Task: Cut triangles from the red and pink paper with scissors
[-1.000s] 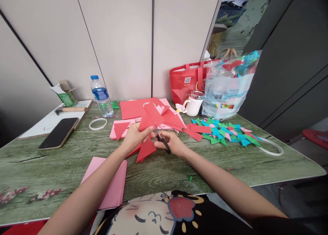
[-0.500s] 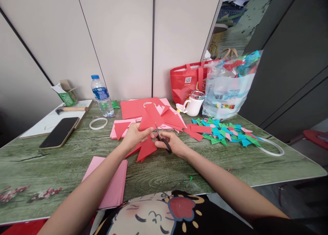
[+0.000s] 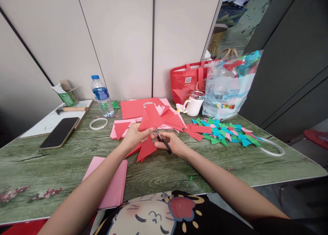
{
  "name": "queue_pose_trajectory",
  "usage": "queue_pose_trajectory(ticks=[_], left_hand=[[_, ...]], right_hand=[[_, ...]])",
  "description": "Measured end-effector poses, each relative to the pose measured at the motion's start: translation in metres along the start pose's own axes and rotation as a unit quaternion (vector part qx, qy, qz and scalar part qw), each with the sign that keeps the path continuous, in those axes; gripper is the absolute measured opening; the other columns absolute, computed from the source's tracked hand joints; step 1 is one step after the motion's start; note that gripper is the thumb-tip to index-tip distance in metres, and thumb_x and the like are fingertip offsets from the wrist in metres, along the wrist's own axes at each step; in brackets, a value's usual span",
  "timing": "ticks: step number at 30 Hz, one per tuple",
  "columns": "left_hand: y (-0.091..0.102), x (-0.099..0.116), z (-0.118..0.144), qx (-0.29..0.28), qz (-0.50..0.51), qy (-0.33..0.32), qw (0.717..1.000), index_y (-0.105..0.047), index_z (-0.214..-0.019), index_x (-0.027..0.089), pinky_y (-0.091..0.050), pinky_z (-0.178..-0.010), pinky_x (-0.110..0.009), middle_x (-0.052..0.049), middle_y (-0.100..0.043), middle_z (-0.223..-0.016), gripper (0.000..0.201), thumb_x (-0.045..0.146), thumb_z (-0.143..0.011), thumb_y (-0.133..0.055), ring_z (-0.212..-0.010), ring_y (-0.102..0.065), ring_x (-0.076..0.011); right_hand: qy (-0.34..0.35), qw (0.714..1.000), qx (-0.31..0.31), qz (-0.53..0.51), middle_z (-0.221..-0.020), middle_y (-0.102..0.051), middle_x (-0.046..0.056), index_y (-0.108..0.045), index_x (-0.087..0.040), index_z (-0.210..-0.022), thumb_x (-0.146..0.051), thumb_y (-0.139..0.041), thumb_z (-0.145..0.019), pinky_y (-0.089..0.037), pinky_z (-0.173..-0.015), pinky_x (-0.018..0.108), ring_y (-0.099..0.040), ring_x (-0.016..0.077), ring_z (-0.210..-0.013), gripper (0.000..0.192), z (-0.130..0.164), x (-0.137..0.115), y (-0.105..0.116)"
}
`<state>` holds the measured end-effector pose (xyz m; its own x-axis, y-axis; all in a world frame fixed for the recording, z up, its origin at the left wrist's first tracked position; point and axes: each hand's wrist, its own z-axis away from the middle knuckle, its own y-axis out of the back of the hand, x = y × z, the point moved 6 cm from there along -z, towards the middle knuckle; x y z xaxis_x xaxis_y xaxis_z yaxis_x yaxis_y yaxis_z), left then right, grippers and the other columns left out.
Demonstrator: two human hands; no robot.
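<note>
Near the middle of the table, my left hand [image 3: 135, 137] is closed on a piece of red paper [image 3: 151, 117], pinching it by its lower part. My right hand [image 3: 171, 143] grips black-handled scissors [image 3: 165, 142]; their blades point up and away, against the right edge of the red paper. Below my hands lie cut red paper pieces [image 3: 146, 150]. Behind them are red sheets [image 3: 133, 107] and pink sheets [image 3: 120, 121], stacked loosely. A pink paper stack [image 3: 116, 187] lies under my left forearm, which partly hides it.
To the right stand a white mug [image 3: 195, 105], a red bag [image 3: 179, 81] and a plastic bag [image 3: 225, 91], with folded paper pieces [image 3: 225, 130] before them. Leftward are a water bottle [image 3: 102, 98], a tape roll [image 3: 98, 123], a phone [image 3: 60, 132] and a hammer [image 3: 74, 109].
The scissors have shifted very slightly left against the red paper, and their blades look closer together. My left hand has stayed nearly in place.
</note>
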<state>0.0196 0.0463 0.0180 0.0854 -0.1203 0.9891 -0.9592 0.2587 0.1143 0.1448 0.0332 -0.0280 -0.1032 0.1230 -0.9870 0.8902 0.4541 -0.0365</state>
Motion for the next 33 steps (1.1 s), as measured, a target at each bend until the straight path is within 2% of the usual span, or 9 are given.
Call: queue_pose_trajectory(ticks=[11,18,26,33], left_hand=[[-0.0019,0.0036,0.0018,-0.003,-0.004,0.014,1.0,-0.058,-0.055,0.011,-0.019,-0.035,-0.018,-0.001,-0.058,-0.052,0.023,0.03,-0.066,-0.066,-0.035,-0.029,-0.0017],[-0.0015,0.0025,0.0015,-0.007,-0.009,0.01,1.0,-0.057,-0.056,0.01,-0.019,-0.035,-0.018,-0.001,-0.058,-0.053,0.023,0.028,-0.068,-0.064,-0.035,-0.029,-0.0011],[-0.0029,0.004,0.0025,-0.014,-0.014,0.007,1.0,-0.057,-0.056,0.01,-0.02,-0.036,-0.017,0.0,-0.057,-0.053,0.027,0.031,-0.072,-0.061,-0.036,-0.029,-0.001],[-0.0045,0.0,0.0005,-0.041,0.004,0.014,0.999,-0.059,-0.058,0.009,-0.019,-0.037,-0.017,-0.002,-0.057,-0.053,0.037,0.038,-0.079,-0.052,-0.036,-0.029,-0.0015]], right_hand=[[-0.01,1.0,0.006,0.001,-0.058,-0.05,-0.006,-0.065,-0.014,-0.084,-0.036,-0.078,-0.051,-0.036,-0.054,0.022,-0.043,0.0073,-0.052,0.042,-0.0004,0.0005,0.0006],[-0.008,1.0,0.006,0.025,-0.053,-0.044,-0.007,-0.063,-0.013,-0.085,-0.039,-0.077,-0.055,-0.031,-0.048,0.021,-0.038,0.006,-0.049,0.042,-0.0004,0.0034,0.0019],[-0.009,0.998,0.018,0.065,-0.054,-0.045,-0.005,-0.063,-0.012,-0.083,-0.045,-0.072,-0.06,-0.039,-0.049,0.022,-0.041,0.0073,-0.049,0.041,-0.001,0.0057,0.0048],[-0.011,0.999,0.014,0.045,-0.054,-0.045,-0.006,-0.061,-0.011,-0.083,-0.043,-0.074,-0.058,-0.033,-0.049,0.021,-0.039,0.0066,-0.049,0.042,-0.0011,0.0031,0.0041]])
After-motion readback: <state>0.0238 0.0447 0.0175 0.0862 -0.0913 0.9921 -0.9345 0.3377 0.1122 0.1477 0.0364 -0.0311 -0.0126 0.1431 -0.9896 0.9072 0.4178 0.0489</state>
